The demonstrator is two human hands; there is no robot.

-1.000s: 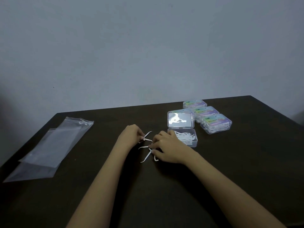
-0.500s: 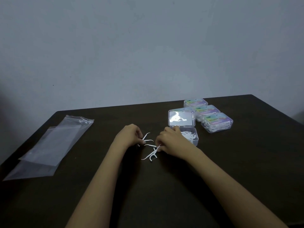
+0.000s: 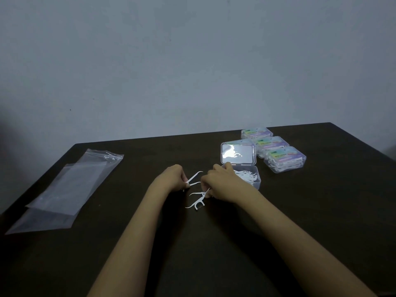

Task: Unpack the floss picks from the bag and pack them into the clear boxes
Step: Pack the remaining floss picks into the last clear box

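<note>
Between my two hands, on the dark wooden table (image 3: 321, 221), lie the few loose picks (image 3: 197, 202): thin white plastic floss picks with curved tails. My left hand (image 3: 172, 179) is curled and pinches two gathered picks (image 3: 194, 178) by their heads, the tails fanning out toward my right hand (image 3: 224, 183). That hand is curled over with its fingertips down at the tabletop. It seems to pinch the end of one of the loose picks, though my fingers hide the exact hold.

Just beyond and to the outside of my right hand stands the open clear plastic box (image 3: 256, 185), its lid (image 3: 238, 154) swung up behind it and a layer of white picks already inside. Farther out on that side, three closed clear boxes (image 3: 285, 160) sit in a row, labelled and full. Well off past my left hand lie the flat clear plastic bags (image 3: 70, 187), which look empty.

I judge the unpacking done and three boxes finished. What remains is to gather this last handful, lay it in the open box and shut the lid.
</note>
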